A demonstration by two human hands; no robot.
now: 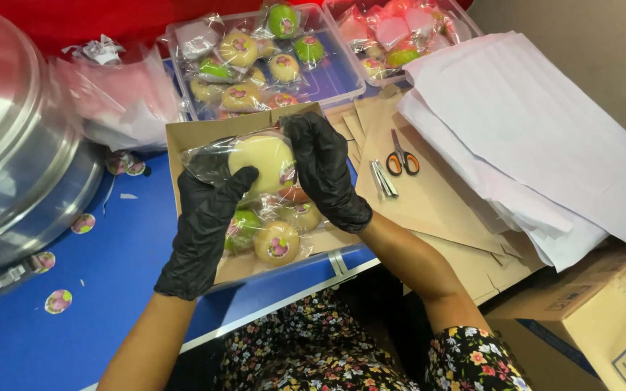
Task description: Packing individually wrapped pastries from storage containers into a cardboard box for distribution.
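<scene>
Both my hands wear black gloves and hold one pale yellow round bun wrapped in clear plastic [262,161] just above an open brown cardboard box [190,135]. My left hand [208,221] grips the bun's lower left side. My right hand [325,170] grips its right side, fingers curled over the top. Inside the box lie other wrapped buns, one green [244,226] and one yellow with a pink flower sticker [277,242].
Two clear plastic tubs [338,72] [465,22] of wrapped buns stand behind the box. Orange-handled scissors [402,161] lie on flat brown cardboard sheets [429,203]; white paper [537,137] is stacked at right. A large steel lid [16,145] sits at left. Round stickers [58,300] dot the blue table.
</scene>
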